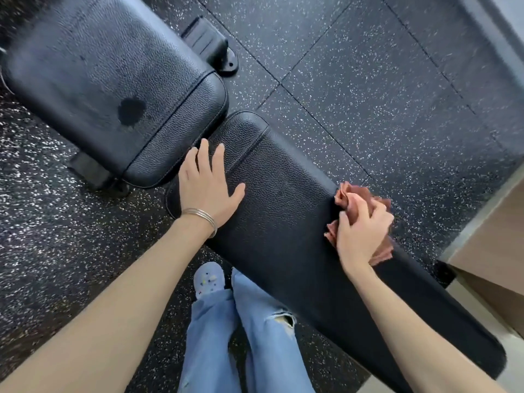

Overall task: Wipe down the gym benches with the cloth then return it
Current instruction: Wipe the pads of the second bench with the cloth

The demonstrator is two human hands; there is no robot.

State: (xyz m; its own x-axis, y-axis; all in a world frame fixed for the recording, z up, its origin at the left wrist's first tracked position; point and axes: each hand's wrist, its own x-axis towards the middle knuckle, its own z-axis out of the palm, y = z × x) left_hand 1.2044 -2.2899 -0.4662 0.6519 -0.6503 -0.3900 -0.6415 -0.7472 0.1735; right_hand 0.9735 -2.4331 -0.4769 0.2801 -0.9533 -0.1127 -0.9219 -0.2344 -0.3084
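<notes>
The left hand (208,182) lay flat on the long padded desk (283,222) near its 11 o'clock end, fingers straight and spread. The right hand (360,236), at 3 o'clock from the left, gripped a bunched reddish-brown cloth (354,197) with curled fingers, holding it on the desk's far edge. A wider pad (113,80) stood at 10 o'clock, bearing a dark spot (131,110).
</notes>
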